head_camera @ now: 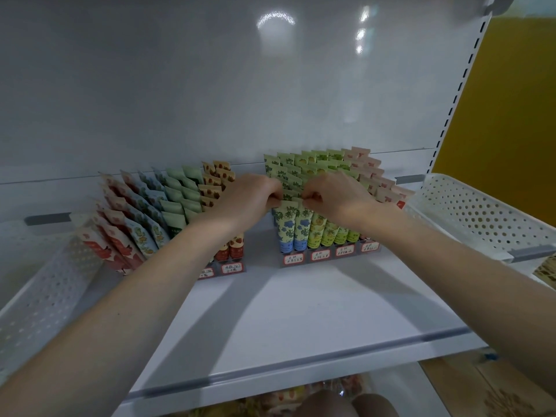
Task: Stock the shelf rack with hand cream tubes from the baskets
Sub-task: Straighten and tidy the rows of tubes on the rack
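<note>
Hand cream tubes (285, 228), pale yellow with blue flowers, sit front-left in the grey tiered rack (328, 260). Left hand (246, 200) and right hand (335, 195) each pinch one's crimped top.

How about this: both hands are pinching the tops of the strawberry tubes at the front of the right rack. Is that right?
Not quite. The head view shows the left hand and the right hand pinching the tops of the blue-flower tubes, not strawberry ones. They do stand at the front of the right rack.
</note>
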